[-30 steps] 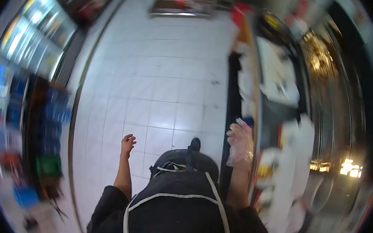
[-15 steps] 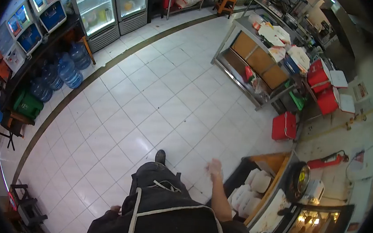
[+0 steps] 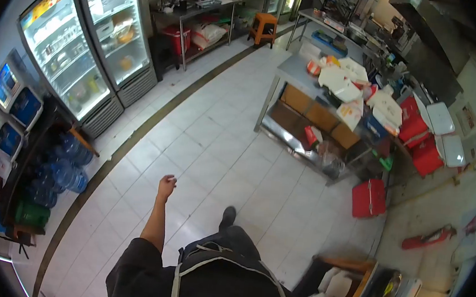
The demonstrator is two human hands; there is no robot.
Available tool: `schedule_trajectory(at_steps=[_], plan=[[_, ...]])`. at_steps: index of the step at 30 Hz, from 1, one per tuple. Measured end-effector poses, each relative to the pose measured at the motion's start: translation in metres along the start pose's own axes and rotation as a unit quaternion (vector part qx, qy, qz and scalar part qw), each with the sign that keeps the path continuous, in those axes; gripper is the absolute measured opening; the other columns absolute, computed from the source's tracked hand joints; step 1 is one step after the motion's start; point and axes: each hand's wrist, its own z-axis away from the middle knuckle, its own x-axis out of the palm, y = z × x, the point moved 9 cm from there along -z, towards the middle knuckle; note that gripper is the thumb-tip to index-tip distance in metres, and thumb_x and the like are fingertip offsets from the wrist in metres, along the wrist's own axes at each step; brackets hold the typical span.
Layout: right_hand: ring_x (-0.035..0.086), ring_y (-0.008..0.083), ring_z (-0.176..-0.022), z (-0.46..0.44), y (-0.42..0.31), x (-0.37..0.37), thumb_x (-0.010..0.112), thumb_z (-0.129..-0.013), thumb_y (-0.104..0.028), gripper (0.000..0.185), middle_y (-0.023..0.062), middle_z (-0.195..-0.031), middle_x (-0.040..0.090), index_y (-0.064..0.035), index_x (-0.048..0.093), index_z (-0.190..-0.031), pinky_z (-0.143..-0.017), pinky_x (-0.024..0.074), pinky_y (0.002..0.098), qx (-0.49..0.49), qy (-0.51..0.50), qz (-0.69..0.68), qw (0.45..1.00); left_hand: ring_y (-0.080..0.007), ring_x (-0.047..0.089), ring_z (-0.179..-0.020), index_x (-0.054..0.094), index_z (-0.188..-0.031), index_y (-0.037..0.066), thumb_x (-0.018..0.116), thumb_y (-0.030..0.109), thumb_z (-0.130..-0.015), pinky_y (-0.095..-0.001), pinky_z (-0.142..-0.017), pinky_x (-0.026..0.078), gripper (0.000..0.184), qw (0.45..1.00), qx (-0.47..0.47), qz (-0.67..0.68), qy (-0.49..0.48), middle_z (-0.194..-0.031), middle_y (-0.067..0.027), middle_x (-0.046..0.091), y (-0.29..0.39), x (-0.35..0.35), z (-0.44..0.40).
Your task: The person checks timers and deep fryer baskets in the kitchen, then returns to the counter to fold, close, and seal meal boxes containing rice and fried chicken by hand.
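Note:
My left hand [image 3: 167, 187] is stretched forward over the tiled floor [image 3: 191, 161], away from any surface. Its fingers are loosely curled and a little apart, and nothing shows in them. My right hand is out of sight. Below me are my dark apron [image 3: 221, 280] with light straps and one dark shoe [image 3: 228, 218] on the tiles.
Ahead on the right stands a steel table [image 3: 298, 74] with white takeaway boxes [image 3: 340, 83] on top. A red cooler box [image 3: 368, 198] sits by the wall. Glass-door fridges [image 3: 68, 49] and water bottles [image 3: 70, 174] line the left. An orange stool [image 3: 262, 28] is farther back.
My left hand has swung forward into view, while my right hand has dropped out of sight. The steel table and fridges appear nearer, and the wooden-edged shelf at right has slipped lower.

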Motion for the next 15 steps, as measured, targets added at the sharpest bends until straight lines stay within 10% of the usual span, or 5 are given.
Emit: schedule_trajectory(at_steps=[7, 8, 9, 10, 15], plan=[[0.055, 0.0347, -0.113, -0.23, -0.377, -0.001, 0.044, -0.096, -0.04, 0.048, 0.0156, -0.137, 0.049, -0.0086, 0.05, -0.133, -0.097, 0.0432, 0.0499, -0.179, -0.026, -0.274, 0.944, -0.0202, 0.066, -0.07, 0.065, -0.105, -0.004, 0.067, 0.019, -0.079, -0.0306, -0.059, 0.055, 0.035, 0.987, -0.158, -0.027, 0.019, -0.087, -0.0156, 0.068, -0.02, 0.042, -0.058], [0.063, 0.0276, -0.082, -0.158, -0.514, -0.005, 0.05, -0.096, -0.028, 0.038, 0.0102, -0.11, 0.057, -0.0073, 0.044, -0.127, -0.07, 0.0521, 0.0416, -0.293, -0.014, -0.15, 0.944, -0.0204, 0.065, -0.061, 0.067, -0.102, -0.002, 0.064, 0.025, -0.078, -0.0338, -0.057, 0.055, 0.035, 0.944, 0.179, -0.278, 0.01, -0.083, -0.0176, 0.068, -0.04, 0.048, -0.074], [0.063, 0.0256, -0.079, -0.113, -0.615, 0.0, 0.055, -0.093, -0.026, 0.038, 0.0096, -0.106, 0.058, -0.0073, 0.046, -0.125, -0.068, 0.0523, 0.0408, -0.268, 0.013, -0.178, 0.947, -0.0252, 0.066, -0.064, 0.069, -0.101, 0.003, 0.062, 0.029, -0.079, -0.0372, -0.063, 0.055, 0.035, 0.95, -0.228, -0.204, -0.066, -0.084, -0.0219, 0.067, -0.078, 0.048, -0.058], [0.064, 0.0263, -0.08, -0.153, -0.688, 0.004, 0.058, -0.09, -0.027, 0.045, 0.0111, -0.107, 0.061, -0.0073, 0.046, -0.129, -0.069, 0.0518, 0.0391, -0.45, -0.034, -0.199, 0.87, -0.0255, 0.066, -0.065, 0.069, -0.1, 0.003, 0.061, 0.029, -0.079, -0.0377, -0.063, 0.054, 0.034, 0.939, -0.312, -0.142, -0.026, -0.084, -0.0207, 0.067, -0.089, 0.048, -0.056], [0.064, 0.0282, -0.09, -0.012, -1.014, 0.059, 0.062, -0.086, -0.029, 0.054, 0.0146, -0.11, 0.062, -0.0076, 0.046, -0.133, -0.071, 0.0501, 0.0345, -0.427, -0.149, -0.171, 0.875, -0.0268, 0.066, -0.071, 0.068, -0.095, 0.006, 0.057, 0.027, -0.082, -0.0404, -0.063, 0.052, 0.027, 0.913, -0.377, -0.156, 0.006, -0.083, -0.0148, 0.068, -0.073, 0.062, -0.171]])
